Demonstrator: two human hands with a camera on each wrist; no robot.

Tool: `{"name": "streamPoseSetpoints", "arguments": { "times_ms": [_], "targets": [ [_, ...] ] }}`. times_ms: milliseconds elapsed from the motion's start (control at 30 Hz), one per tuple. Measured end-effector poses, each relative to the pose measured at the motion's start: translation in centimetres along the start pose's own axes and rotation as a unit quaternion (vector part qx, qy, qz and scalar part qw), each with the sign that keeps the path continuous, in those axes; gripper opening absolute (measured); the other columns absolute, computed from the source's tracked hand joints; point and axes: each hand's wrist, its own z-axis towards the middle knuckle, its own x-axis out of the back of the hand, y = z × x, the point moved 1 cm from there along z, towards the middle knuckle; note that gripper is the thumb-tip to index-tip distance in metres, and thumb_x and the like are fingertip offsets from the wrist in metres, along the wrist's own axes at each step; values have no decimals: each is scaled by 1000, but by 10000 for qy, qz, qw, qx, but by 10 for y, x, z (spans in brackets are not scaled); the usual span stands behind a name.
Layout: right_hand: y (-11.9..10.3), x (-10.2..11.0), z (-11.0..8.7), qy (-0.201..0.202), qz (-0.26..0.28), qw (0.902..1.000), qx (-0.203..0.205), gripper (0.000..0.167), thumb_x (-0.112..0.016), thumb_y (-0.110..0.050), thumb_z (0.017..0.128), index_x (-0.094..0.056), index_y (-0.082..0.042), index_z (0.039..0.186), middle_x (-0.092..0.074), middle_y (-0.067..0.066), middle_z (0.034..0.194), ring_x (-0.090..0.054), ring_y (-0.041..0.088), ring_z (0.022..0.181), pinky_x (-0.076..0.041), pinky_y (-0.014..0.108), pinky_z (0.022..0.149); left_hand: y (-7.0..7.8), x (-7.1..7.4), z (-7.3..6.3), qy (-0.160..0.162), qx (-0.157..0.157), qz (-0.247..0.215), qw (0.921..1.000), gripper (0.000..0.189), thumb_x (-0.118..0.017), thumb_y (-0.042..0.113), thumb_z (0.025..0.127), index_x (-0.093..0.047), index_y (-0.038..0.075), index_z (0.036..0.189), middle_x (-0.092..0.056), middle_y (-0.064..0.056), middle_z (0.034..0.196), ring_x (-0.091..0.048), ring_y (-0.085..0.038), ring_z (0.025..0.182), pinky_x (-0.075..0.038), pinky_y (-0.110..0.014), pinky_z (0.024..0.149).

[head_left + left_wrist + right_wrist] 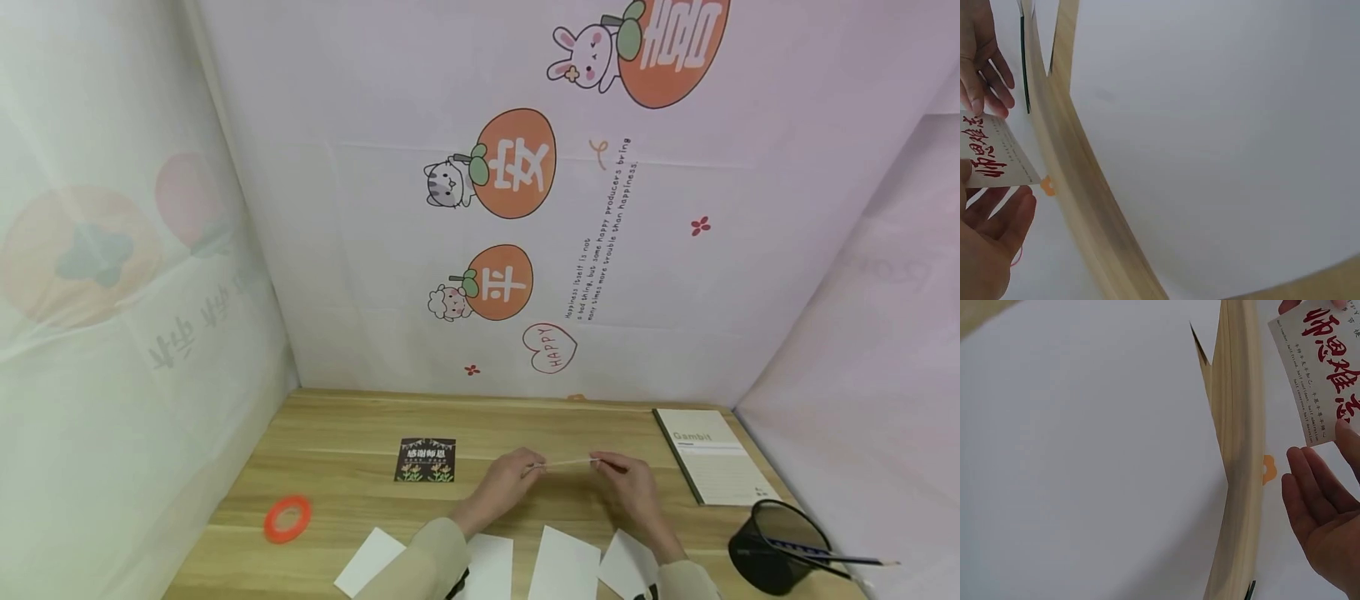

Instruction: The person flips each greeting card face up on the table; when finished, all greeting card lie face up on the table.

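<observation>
Between my two hands, a white card [1319, 375] with large red characters and small print is held up; from the head view the card [568, 462] shows nearly edge-on as a thin line. My left hand [504, 483] pinches one end of it between thumb and fingers. At the opposite end, my right hand [633, 492] grips it with thumb and fingers. In the left wrist view the printed face of the card [997, 150] is seen, with the left hand [991, 250] below and the right hand [982, 59] above.
Several blank white cards [564, 567] lie near the front edge. A dark printed card [425, 472] and a roll of red tape [267, 527] are on the wooden table [330, 454] to the left. On the right are a notebook [712, 458] and a black pen holder [757, 554] with pencils.
</observation>
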Motion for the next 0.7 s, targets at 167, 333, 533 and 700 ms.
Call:
{"name": "streamPoseSetpoints", "arguments": {
  "times_ms": [167,333,533,700],
  "targets": [
    [-1,-1,-2,101,-158,9996,-194,15,-69,-6,88,-74,-3,101,-72,13,102,-69,14,89,-55,18,73,1,5,1,311,79,143,9994,21,-55,19,99,-69,11,112,-69,1,110,-64,-12,102,-52,-24,89],
    [-5,-4,-4,36,-432,9981,-431,15,-68,-8,89,-74,-3,101,-72,14,102,-67,19,86,-54,20,68,-1,6,1,574,284,10,9979,19,-56,22,98,-69,13,107,-69,1,107,-65,-12,99,-53,-24,87],
    [-9,-10,-4,-13,-845,9960,-296,15,-69,-10,88,-73,-1,100,-72,13,94,-63,15,77,-52,20,62,-6,6,3,949,550,-287,9936,16,-58,19,97,-68,12,106,-70,0,104,-66,-13,94,-55,-25,82],
    [-12,-15,-3,-28,-1024,9946,-155,14,-68,-6,88,-72,2,99,-72,13,90,-63,14,72,-52,20,60,-3,8,5,1027,1091,-895,9846,21,-58,13,96,-63,8,116,-69,-5,107,-67,-15,90,-54,-19,74]
  ]
}}
